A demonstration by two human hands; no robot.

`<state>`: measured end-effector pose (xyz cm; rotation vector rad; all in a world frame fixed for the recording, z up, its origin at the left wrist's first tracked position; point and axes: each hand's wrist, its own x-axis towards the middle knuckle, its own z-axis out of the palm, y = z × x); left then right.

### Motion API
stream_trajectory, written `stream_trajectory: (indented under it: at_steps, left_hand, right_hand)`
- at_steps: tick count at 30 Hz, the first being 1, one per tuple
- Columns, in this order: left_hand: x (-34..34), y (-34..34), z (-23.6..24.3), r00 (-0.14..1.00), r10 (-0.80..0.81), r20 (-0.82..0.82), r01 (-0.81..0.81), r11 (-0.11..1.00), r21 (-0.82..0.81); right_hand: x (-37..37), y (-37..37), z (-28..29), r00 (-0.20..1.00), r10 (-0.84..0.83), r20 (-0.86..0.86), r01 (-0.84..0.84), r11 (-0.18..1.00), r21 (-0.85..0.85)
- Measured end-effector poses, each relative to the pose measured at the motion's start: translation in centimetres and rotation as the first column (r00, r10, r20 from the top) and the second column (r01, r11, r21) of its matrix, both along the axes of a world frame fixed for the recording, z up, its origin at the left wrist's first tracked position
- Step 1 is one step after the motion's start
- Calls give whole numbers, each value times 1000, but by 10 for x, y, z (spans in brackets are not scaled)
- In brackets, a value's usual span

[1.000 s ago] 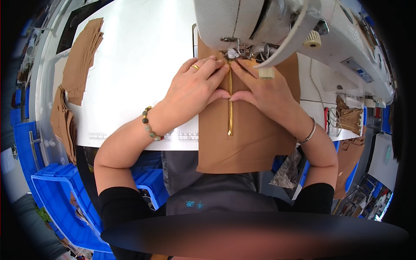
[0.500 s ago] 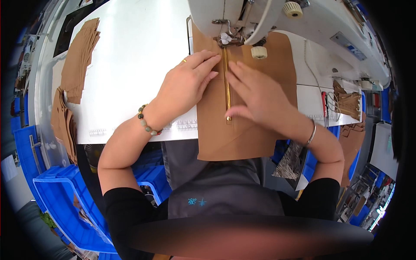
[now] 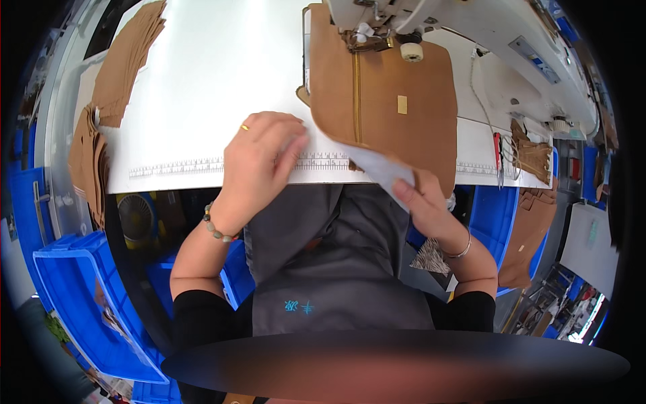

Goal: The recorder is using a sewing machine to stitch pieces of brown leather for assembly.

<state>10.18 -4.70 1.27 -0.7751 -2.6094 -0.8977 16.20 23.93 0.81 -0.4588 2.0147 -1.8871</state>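
On the table (image 3: 215, 81), below the sewing machine (image 3: 484, 40), the brown panel (image 3: 431, 135) lies with its near edge turned up, a pale layer showing; both hands were over it beside the gold zip (image 3: 356, 101) half a second ago. Now the left hand (image 3: 266, 151) is off it, fingers half-curled and apparently empty; the right hand (image 3: 425, 202) pinches the raised edge; pressing flat seems to have given way to lifting.
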Motion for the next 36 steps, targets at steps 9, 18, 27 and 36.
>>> stream_trajectory:
  at_steps: [9, 18, 27, 36]
  left_hand:
    - [14, 31, -22, 933, -275, -232, 288, 957, 23]
    - [16, 39, -24, 912, -195, -361, 168, 980, -104]
    - [18, 33, -25, 876, -265, -403, 211, 962, -175]
    - [18, 26, -26, 878, -175, -446, 172, 984, -47]
  right_hand:
    - [4, 10, -14, 971, -78, 225, 105, 988, -112]
    - [4, 8, -13, 965, -101, 242, 152, 968, -200]
    - [-1, 0, 5, 996, -9, 91, 9, 1000, 5]
    - [-4, -3, 10, 995, 26, 99, -30, 999, 39]
